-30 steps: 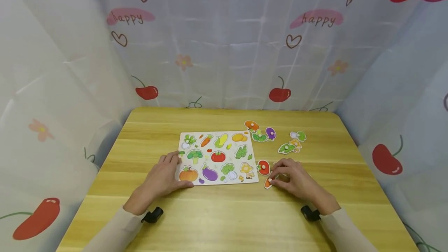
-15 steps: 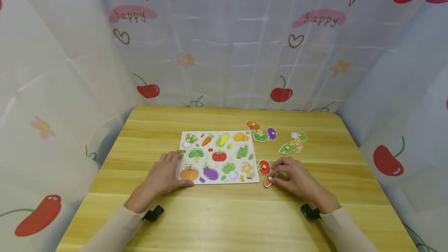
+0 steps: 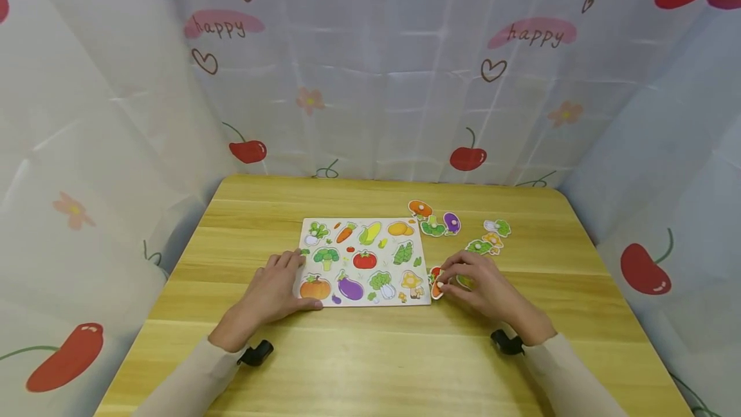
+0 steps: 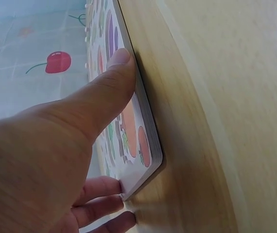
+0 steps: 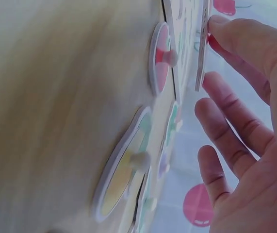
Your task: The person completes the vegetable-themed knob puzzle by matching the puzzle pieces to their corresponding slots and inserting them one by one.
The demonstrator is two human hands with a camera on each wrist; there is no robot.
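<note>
My right hand (image 3: 486, 288) pinches a carrot puzzle piece (image 3: 437, 292) by its knob, above the table just right of the puzzle board (image 3: 384, 269). In the right wrist view the carrot piece (image 5: 202, 60) is seen edge-on, raised off the wood. A tomato piece (image 5: 160, 60) lies below it, partly covered in the head view. The yellow corn piece (image 5: 121, 174) lies under the right hand. My left hand (image 3: 272, 288) rests at the board's near left corner, its thumb (image 4: 109, 92) along the near edge and its other fingers (image 4: 99, 208) at the left edge.
Behind the board's right corner lie an orange piece (image 3: 419, 208), a broccoli piece (image 3: 433, 229) and an eggplant piece (image 3: 452, 224). Farther right are a bok choy piece (image 3: 496, 228), a mushroom piece (image 3: 493, 240) and a green leafy piece (image 3: 477, 248). A printed curtain (image 3: 370, 114) hangs behind.
My right hand has lifted the carrot piece and moved it slightly left and away from me, over the tomato piece. The left hand stays at the board.
</note>
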